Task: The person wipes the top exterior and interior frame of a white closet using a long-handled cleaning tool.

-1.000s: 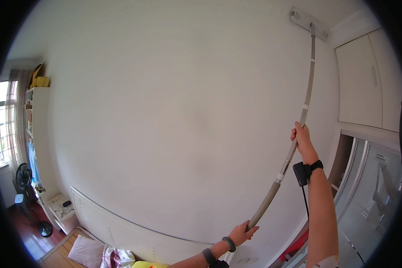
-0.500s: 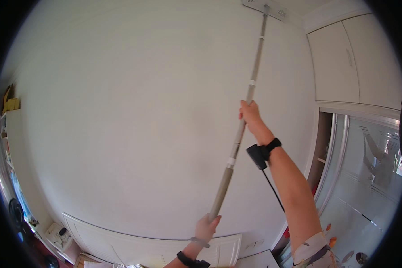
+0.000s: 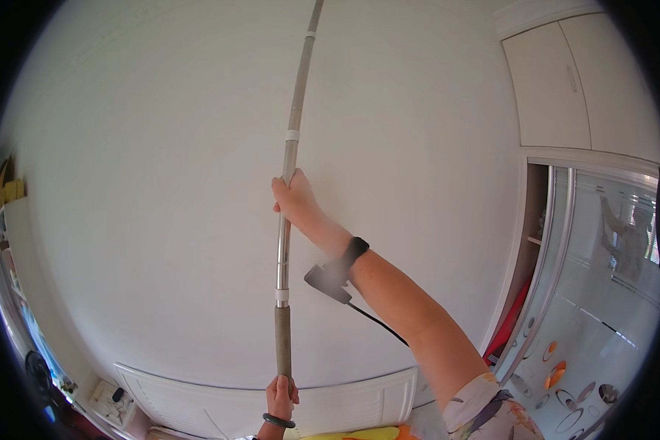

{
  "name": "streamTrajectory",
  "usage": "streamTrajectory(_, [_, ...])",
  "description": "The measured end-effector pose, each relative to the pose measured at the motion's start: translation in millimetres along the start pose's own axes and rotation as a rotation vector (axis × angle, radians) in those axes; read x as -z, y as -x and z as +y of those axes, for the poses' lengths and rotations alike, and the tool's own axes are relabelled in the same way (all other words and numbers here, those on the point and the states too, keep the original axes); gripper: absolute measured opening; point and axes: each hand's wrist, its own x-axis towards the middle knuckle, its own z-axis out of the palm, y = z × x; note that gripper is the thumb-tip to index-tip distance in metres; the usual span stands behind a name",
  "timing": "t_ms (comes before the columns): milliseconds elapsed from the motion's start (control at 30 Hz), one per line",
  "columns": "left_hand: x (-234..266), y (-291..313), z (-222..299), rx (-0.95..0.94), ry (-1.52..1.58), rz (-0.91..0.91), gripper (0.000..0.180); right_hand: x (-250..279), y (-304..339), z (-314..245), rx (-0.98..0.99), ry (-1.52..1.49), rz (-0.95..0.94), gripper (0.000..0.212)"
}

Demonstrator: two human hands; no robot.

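The long telescopic pole of a flat mop (image 3: 283, 253) stands almost upright before me, leaning slightly right at its top. Its upper end passes out of the picture, so the mop head is hidden now. Low down, my left hand (image 3: 279, 398) is closed round the end of the grey grip. Higher up, my right hand (image 3: 295, 198) wraps round the metal tube, below a white collar. Behind the pole rises a plain white wall (image 3: 161, 220).
A white headboard (image 3: 213, 396) runs along the wall's foot. White overhead cupboards (image 3: 546, 88) and a patterned glass sliding door (image 3: 594, 293) are at right. Shelves (image 3: 15, 242) line the left, above a small white bedside table (image 3: 114, 403). A black cable (image 3: 378, 321) hangs from my right wrist device.
Both hands have moved left with the mop, and its pole has swung from a rightward slant to nearly upright. The mop head has left the picture at the top.
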Motion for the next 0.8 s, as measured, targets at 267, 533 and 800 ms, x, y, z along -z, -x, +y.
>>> streamTrajectory(267, [17,-4,-7,0.073,-0.186,-0.240,0.053,-6,9,8,0.032,0.035,0.058,0.022])
streamTrajectory(533, [12,-14,-20,0.057,-0.191,-0.282,0.057,-13,12,6,-0.002,0.091,-0.005,0.031])
streamTrajectory(800, [25,-23,-36,0.083,-0.110,-0.274,0.049,-20,7,21,0.058,0.065,0.053,0.020])
